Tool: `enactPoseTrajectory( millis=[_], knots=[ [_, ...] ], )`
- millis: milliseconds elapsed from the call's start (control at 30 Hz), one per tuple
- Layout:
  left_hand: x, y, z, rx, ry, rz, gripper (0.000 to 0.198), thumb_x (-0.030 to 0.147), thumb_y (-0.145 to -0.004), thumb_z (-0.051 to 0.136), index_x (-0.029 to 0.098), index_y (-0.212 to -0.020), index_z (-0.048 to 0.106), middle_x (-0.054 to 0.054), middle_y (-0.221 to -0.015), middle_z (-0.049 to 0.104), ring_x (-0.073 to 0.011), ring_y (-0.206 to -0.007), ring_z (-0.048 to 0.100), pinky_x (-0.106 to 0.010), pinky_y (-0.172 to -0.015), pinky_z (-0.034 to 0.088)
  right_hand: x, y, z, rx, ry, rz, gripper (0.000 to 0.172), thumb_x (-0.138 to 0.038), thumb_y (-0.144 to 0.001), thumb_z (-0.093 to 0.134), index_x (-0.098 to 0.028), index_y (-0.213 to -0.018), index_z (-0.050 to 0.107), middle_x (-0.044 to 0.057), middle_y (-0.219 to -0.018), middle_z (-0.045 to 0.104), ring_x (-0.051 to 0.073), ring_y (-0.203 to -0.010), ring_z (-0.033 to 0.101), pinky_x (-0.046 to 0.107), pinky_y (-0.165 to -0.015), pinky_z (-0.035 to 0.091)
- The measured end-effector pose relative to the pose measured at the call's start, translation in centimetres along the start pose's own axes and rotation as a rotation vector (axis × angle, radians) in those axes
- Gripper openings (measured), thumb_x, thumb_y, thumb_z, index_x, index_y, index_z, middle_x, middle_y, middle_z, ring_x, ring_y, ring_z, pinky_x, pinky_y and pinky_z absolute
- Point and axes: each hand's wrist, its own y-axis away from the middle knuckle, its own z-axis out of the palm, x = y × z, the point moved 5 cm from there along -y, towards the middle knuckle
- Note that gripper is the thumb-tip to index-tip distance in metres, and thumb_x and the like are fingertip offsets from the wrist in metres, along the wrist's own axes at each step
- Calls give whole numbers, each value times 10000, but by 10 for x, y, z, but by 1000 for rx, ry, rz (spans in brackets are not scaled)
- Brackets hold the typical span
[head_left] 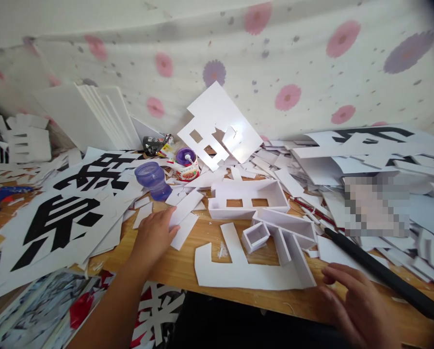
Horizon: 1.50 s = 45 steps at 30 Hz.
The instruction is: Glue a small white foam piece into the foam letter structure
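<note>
White cut-out piece (234,276) at the table's near edge, a hand to each side

The white piece lies flat along the near edge of the wooden table (182,271), around the middle, with thin walls standing on its right part. A small open box (256,239) sits among them, tilted towards me; what it rests on is hidden. Just behind is a larger white tray (249,212) with two rectangular openings.

The left hand (153,238) is palm down and loosely bent, thumb apart from the fingers, at some white strips (184,207). Its palm is hidden, so I cannot tell whether it pinches one. The right hand (364,300) is half open near the piece's right corner, thumb and fingers apart, with nothing visible in it; the wrist runs out of sight.

Further back stand a translucent purple jar (151,174) and a leaning white board (234,128). Scraps cover most of the table's far edge. Towards the right side lies a black rod (377,269), near a pixelated patch (377,206) I cannot make out. On the left side, a blue tool (2,198) is cut off.
</note>
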Motion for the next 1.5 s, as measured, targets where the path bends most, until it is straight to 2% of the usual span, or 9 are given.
enactPoseTrajectory(
  millis=[167, 433, 567, 700, 800, 933, 1167, 1333, 1500],
  knots=[
    [-6, 8, -8, 91, -6, -9, 452, 287, -811, 586, 153, -1242, 576, -119, -1130, 682, -331, -1047, 623, -466, -927, 459, 4, 2, 0, 4, -71, 36, 331, -195, -892, 559, -181, -1219, 511, 85, -985, 594, 196, -898, 629, 303, -765, 527],
    [-27, 61, -43, 441, 106, 54, 485, 332, -823, 637, 198, -1278, 535, -119, -1190, 645, -341, -1103, 613, -480, -945, 499, 3, 2, -3, 50, -158, 73, 407, -131, -843, 609, -233, -1230, 533, 77, -992, 595, 197, -844, 619, 334, -719, 526],
    [21, 92, -60, 532, 281, 404, 556, 296, -816, 693, 243, -1332, 491, -99, -1191, 640, -291, -1104, 614, -454, -965, 513, -9, 2, -18, 43, -293, 112, 481, -126, -830, 624, -269, -1276, 517, 70, -969, 590, 203, -834, 601, 353, -712, 525],
    [94, 122, -56, 395, 476, 828, 453, 189, -802, 713, 180, -1226, 553, -98, -1125, 669, -215, -1013, 646, -358, -896, 551, -35, -11, -27, -166, -471, 124, 522, -287, -867, 623, -254, -1357, 448, 69, -925, 620, 197, -777, 602, 336, -662, 542],
    [123, 127, -51, 360, 525, 926, 373, 161, -805, 705, 155, -1161, 593, -109, -1125, 675, -206, -1006, 642, -338, -894, 546, -45, -19, -26, -249, -450, 178, 399, -222, -883, 602, -254, -1272, 513, 25, -828, 636, 150, -700, 610, 265, -612, 530],
    [116, 106, -43, 296, 529, 793, 415, 233, -823, 696, 205, -1219, 574, -103, -1173, 660, -231, -1057, 637, -359, -942, 527, -32, -21, -22, -159, -372, 290, 226, -149, -871, 607, -238, -1079, 611, 20, -809, 659, 141, -708, 631, 253, -615, 521],
    [60, 81, -3, 173, 814, 144, 207, 429, -833, 660, 278, -970, 689, 20, -856, 727, -157, -695, 676, -245, -659, 547, -26, -43, -15, -77, -322, 150, 187, -101, -837, 634, -219, -982, 626, 45, -855, 686, 169, -776, 632, 320, -692, 530],
    [60, 87, 11, 155, 867, 148, 154, 405, -835, 659, 296, -926, 718, 19, -889, 734, -173, -787, 683, -263, -713, 539, -26, -51, -13, -166, -246, 90, 148, -99, -840, 633, -211, -937, 632, 56, -869, 673, 179, -826, 612, 332, -722, 529],
    [67, 85, 12, 176, 898, 333, 127, 312, -838, 669, 311, -955, 717, 37, -922, 739, -154, -821, 695, -254, -793, 556, -21, -46, -12, -197, -208, 104, 140, -88, -844, 620, -208, -916, 628, 69, -949, 629, 174, -901, 604, 338, -784, 530]
  ],
)
